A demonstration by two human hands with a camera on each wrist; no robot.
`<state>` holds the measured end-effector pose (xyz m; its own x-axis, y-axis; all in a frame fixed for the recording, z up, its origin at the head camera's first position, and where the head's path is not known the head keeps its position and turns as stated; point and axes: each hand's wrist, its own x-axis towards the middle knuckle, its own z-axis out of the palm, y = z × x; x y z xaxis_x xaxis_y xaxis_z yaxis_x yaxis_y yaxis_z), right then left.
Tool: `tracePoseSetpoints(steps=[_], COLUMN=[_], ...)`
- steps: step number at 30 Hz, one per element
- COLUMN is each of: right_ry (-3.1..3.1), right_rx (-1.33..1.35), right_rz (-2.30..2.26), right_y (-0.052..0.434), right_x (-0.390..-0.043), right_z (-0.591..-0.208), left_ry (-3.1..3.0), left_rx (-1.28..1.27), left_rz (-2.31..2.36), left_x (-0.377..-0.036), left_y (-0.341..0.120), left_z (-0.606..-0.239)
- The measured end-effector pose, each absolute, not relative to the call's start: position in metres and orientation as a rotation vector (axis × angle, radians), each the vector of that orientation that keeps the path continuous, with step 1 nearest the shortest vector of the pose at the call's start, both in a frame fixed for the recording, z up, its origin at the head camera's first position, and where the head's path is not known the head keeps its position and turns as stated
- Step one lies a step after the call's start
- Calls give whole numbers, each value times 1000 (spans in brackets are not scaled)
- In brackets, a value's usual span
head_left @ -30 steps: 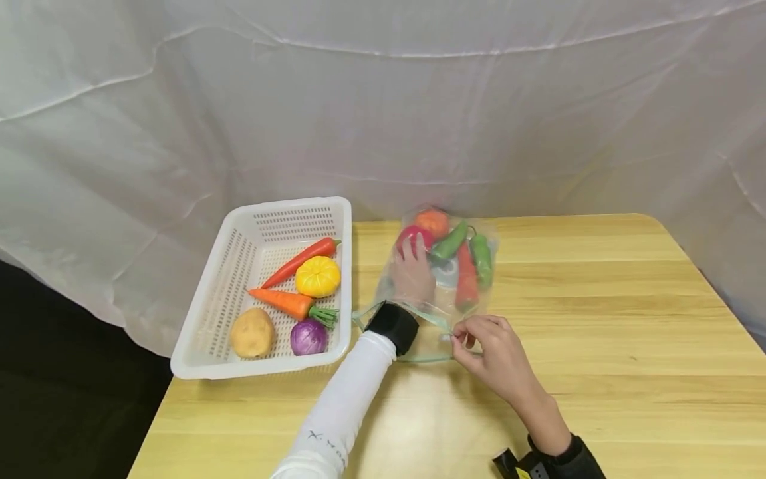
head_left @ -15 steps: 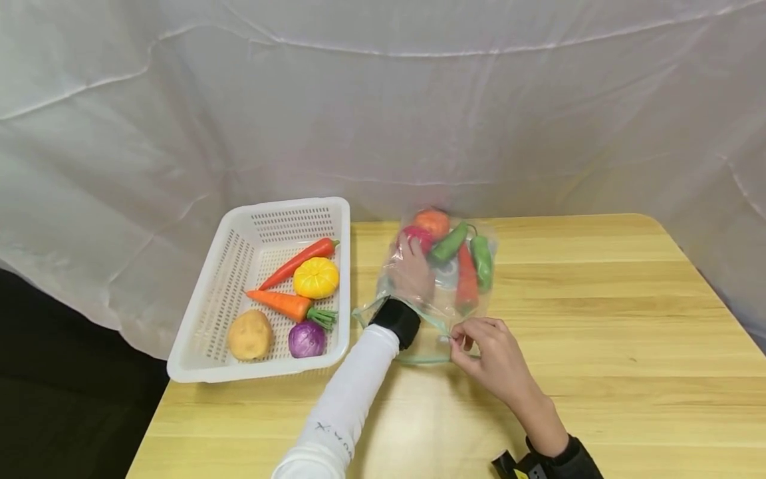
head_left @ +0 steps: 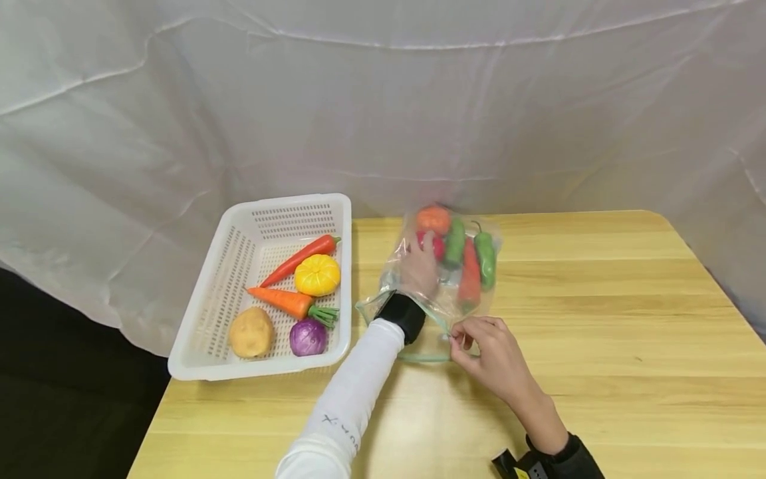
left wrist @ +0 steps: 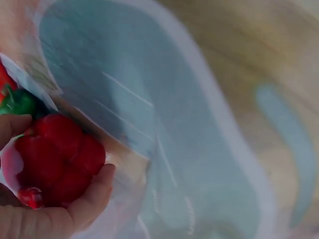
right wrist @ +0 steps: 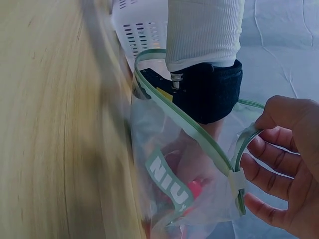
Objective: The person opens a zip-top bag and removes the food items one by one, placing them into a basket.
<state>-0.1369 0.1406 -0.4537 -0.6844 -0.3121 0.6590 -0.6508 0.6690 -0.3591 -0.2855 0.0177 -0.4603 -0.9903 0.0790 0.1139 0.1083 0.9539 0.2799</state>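
Note:
A clear zip bag (head_left: 431,346) with a green-edged mouth lies on the table. My left hand (head_left: 420,269) reaches inside it, seen through the plastic. Thumb and fingers curl round a red, lobed bell pepper (left wrist: 57,157) there. Above that pepper in the head view is an orange-red round vegetable (head_left: 433,219). To its right lie a green pepper (head_left: 455,243), a long red pepper (head_left: 469,273) and another green pepper (head_left: 485,258), all in the bag. My right hand (head_left: 491,352) pinches the bag's green rim near the zip slider (right wrist: 238,183).
Left of the bag stands a white perforated basket (head_left: 206,299). It holds a red chili (head_left: 299,261), a yellow pumpkin (head_left: 317,275), a carrot (head_left: 287,303), a potato (head_left: 251,332) and a purple cabbage (head_left: 308,337). A grey curtain (head_left: 419,120) hangs behind the table.
My left hand has shifted slightly right inside the bag, and the red bell pepper has moved right with it. The green pepper beside it has turned more upright. My right hand keeps its place.

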Motion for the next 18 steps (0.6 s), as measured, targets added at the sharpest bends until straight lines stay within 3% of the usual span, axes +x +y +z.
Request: tracePoseSetpoints(steps=[18], right_ry=[-2345], right_rx=[671], right_rz=[814], right_y=[143], right_x=[-135], right_z=[-449], left_ry=[-3008], left_rx=[-347], left_rz=[-57], left_x=[-224], left_y=[31], left_z=[-446])
